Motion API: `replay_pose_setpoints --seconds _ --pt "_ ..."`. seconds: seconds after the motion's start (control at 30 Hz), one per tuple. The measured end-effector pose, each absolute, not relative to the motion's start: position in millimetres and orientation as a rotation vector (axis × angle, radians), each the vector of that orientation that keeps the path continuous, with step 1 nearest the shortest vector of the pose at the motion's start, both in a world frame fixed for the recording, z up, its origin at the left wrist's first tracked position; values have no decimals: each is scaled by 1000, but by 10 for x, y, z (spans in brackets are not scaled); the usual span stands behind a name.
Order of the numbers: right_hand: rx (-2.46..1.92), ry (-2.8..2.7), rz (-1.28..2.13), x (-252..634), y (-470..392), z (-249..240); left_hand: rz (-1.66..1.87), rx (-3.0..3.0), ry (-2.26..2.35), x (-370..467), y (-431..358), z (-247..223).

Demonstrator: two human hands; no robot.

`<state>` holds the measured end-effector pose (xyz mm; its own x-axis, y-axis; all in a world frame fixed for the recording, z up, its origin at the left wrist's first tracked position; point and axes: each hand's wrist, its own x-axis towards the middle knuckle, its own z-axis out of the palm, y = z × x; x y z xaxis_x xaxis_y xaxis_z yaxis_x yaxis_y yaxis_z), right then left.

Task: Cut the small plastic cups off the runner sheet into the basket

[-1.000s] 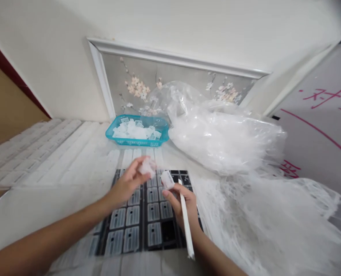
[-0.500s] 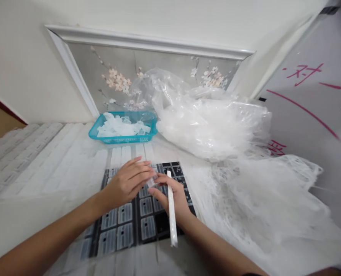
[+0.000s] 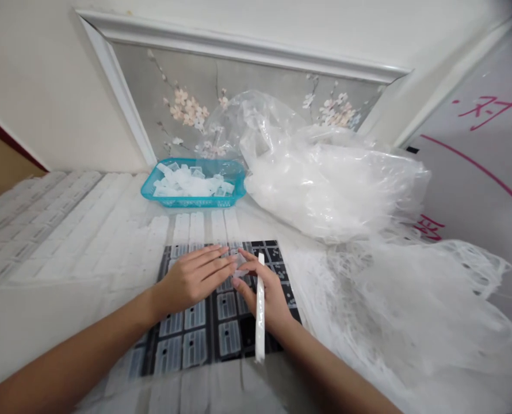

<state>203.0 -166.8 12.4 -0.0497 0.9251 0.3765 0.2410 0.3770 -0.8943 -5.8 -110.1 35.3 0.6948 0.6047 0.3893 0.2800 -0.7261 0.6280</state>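
Observation:
Between my two hands is a small clear plastic piece (image 3: pixel 240 263), partly covered by fingers. My left hand (image 3: pixel 193 277) reaches over from the left, fingers long and close together, their tips at the piece; its thumb is hidden. On the other side my right hand (image 3: pixel 267 290) is closed, with thumb and fingertips around the piece. A thin white strip (image 3: pixel 260 322) also lies held in the right hand, slanting down across the palm. Beneath both hands is a black board (image 3: pixel 213 328) with a grid of cells, many bearing clear ribbed rectangular plastic pieces (image 3: pixel 195 348).
Behind the board stands a blue basket (image 3: pixel 191 201) of translucent pieces. A large clear plastic bag (image 3: pixel 325 184) slumps beside it, with a tangle of white netting (image 3: pixel 411 310) at the right. Rows of white strips (image 3: pixel 57 213) cover the left. A written-on whiteboard (image 3: pixel 476 155) leans right.
The view has shifted a little, so the scene sits slightly higher and further right. My hands stay together at the clear piece, which has turned slightly; the white strip remains in my right hand.

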Motion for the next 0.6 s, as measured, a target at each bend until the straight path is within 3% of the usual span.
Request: replay_pose_setpoints --seconds 0.6 --pt "-1053 -1694 697 2029 -1716 248 913 2642 803 47 -1284 371"
